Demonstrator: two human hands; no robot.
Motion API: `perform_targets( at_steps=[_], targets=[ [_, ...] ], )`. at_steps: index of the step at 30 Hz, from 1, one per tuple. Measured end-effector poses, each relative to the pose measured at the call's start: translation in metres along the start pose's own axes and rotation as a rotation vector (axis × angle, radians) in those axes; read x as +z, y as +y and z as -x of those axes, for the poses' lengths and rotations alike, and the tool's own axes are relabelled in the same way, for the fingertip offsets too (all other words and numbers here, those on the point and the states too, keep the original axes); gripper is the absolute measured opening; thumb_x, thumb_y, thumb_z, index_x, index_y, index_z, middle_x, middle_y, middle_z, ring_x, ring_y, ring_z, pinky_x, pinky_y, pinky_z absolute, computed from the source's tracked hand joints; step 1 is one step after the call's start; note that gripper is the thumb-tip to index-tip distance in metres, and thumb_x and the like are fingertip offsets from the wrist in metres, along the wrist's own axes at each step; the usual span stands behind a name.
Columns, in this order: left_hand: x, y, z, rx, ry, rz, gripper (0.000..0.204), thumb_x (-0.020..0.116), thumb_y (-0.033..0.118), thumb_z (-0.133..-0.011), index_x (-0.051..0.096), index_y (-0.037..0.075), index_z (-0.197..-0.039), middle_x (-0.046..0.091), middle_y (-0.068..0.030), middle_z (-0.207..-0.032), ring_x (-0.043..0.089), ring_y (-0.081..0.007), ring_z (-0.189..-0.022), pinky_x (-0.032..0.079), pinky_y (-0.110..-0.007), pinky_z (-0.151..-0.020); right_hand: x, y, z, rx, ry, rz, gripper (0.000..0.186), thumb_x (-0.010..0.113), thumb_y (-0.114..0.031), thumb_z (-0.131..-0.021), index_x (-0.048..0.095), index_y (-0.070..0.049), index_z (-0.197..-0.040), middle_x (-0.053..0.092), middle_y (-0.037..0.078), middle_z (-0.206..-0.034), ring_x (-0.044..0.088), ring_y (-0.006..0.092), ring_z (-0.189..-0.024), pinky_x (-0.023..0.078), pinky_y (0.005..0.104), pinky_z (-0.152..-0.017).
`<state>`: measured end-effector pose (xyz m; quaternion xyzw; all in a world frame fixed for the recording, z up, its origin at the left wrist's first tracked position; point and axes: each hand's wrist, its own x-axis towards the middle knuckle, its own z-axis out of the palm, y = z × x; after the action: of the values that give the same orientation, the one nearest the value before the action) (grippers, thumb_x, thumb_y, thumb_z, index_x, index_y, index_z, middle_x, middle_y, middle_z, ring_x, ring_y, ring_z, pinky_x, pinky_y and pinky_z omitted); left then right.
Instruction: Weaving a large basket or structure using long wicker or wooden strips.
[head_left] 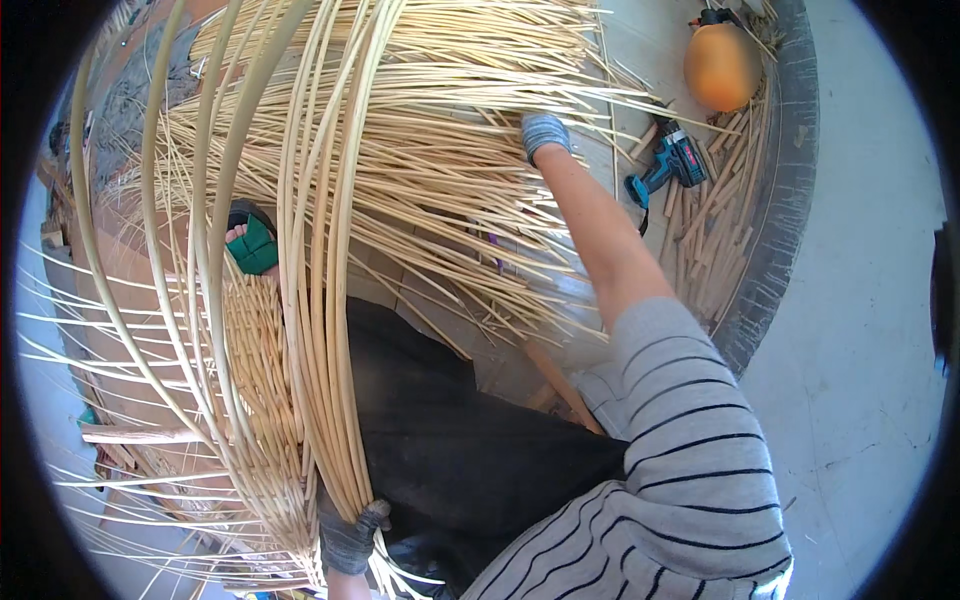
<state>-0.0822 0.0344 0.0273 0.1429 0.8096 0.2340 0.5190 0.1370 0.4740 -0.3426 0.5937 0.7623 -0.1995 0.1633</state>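
My left hand point(352, 535), in a dark grey glove, grips a tall bundle of pale rods point(320, 340) at the bottom centre; the rods arch upward. My right arm stretches to the upper right, where my grey-gloved right hand point(545, 135) touches a large pile of loose pale rods point(420, 160); its fingertips are hidden. Left of the bundle is a partly woven piece point(260, 370) with long rods sticking out. Black cloth point(460, 430) covers my lap. A green-and-black item point(250, 245) with a bit of skin showing lies beyond the weave, too covered to identify.
A teal cordless drill point(675, 160) lies right of the pile among short wooden sticks point(705, 250), near a blurred orange round object point(720, 68). A dark curved border point(765, 250) runs down the right side beside pale floor. A wooden bar point(560, 380) lies below the pile.
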Motion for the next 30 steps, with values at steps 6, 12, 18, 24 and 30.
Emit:
perform_targets(
  at_steps=[6, 12, 18, 24, 30],
  targets=[
    [0.002, 0.001, 0.000, 0.015, 0.052, 0.001, 0.066, 0.079, 0.030, -0.062, 0.043, -0.001, -0.108, 0.055, -0.0067, -0.075, 0.055, -0.0143, -0.050, 0.046, -0.024, -0.040, 0.017, 0.010, -0.029, 0.296, 0.152, -0.319, 0.032, 0.041, -0.022, -0.085, 0.062, -0.010, -0.106, 0.058, 0.014, -0.112, 0.056, 0.0311, -0.103, 0.045, 0.0416, -0.086],
    [-0.001, -0.001, -0.001, 0.016, 0.006, -0.022, 0.076, 0.079, 0.030, -0.064, 0.036, -0.003, -0.118, 0.054, -0.0080, -0.077, 0.055, -0.0142, -0.053, 0.047, -0.023, -0.043, 0.039, 0.033, -0.025, 0.057, -0.047, -0.078, 0.033, 0.054, -0.028, -0.080, 0.063, -0.006, -0.102, 0.059, 0.018, -0.106, 0.058, 0.0312, -0.098, 0.045, 0.0399, -0.085],
    [-0.001, -0.001, -0.001, 0.036, -0.020, 0.011, 0.073, 0.078, 0.029, -0.065, 0.037, -0.003, -0.116, 0.054, -0.0071, -0.073, 0.054, -0.0144, -0.049, 0.046, -0.023, -0.041, 0.048, 0.041, -0.011, -0.036, -0.205, -0.368, 0.043, 0.064, -0.036, -0.073, 0.063, -0.005, -0.102, 0.059, 0.022, -0.103, 0.057, 0.0338, -0.096, 0.045, 0.0381, -0.084],
    [0.001, 0.006, 0.003, 0.058, -0.024, -0.020, 0.051, 0.075, 0.023, -0.068, 0.046, -0.002, -0.101, 0.053, -0.0062, -0.063, 0.054, -0.0146, -0.047, 0.046, -0.024, -0.042, -0.023, 0.024, 0.035, -0.077, -0.102, -0.106, 0.040, 0.058, -0.039, -0.076, 0.064, -0.006, -0.098, 0.061, 0.020, -0.098, 0.059, 0.0333, -0.089, 0.045, 0.0399, -0.079],
    [0.003, 0.008, 0.002, 0.076, 0.002, -0.070, 0.053, 0.075, 0.018, -0.068, 0.044, -0.002, -0.106, 0.052, -0.0052, -0.063, 0.053, -0.0147, -0.046, 0.044, -0.024, -0.041, -0.014, 0.015, 0.166, -0.584, -0.835, -0.770, 0.027, 0.053, -0.023, -0.085, 0.062, -0.005, -0.102, 0.065, 0.011, -0.096, 0.061, 0.0219, -0.081, 0.049, 0.0348, -0.070]
  ],
)
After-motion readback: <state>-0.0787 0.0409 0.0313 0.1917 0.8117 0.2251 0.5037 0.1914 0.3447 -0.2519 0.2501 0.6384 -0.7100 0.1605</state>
